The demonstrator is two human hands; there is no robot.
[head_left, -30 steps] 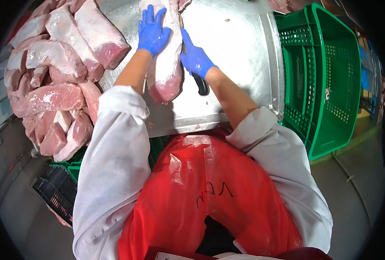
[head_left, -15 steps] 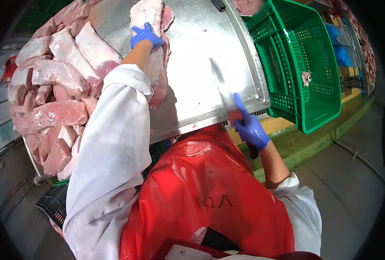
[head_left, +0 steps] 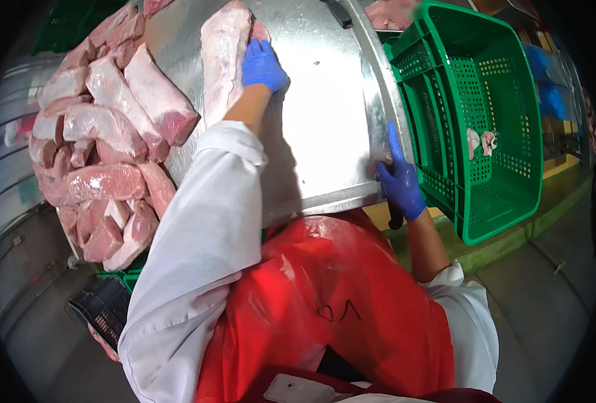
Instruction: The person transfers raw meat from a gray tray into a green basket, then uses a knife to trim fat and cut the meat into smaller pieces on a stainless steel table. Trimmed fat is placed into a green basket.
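My left hand [head_left: 264, 67], in a blue glove, lies along the right edge of a long, pale slab of meat [head_left: 223, 60], its fingers stretched out. The slab rests on a metal work table [head_left: 335, 101]; my sleeve hides its near end. At the table's near right corner, my right hand [head_left: 403, 187], also gloved in blue, is closed around a knife, with the index finger stretched forward. The knife's dark handle [head_left: 396, 218] shows below the hand, while its blade cannot be made out against the bright metal.
Several cut meat pieces [head_left: 103, 131] are heaped at the table's left. A green perforated crate [head_left: 469, 225] stands tilted to the right, with two small scraps [head_left: 488, 143] inside. A dark-handled object [head_left: 339, 12] lies at the far edge. A black crate [head_left: 100, 305] sits low on the left.
My left hand has shifted from the top of the slab to its right edge. My right hand has moved right with the knife, toward the green crate. A second scrap now shows in that crate.
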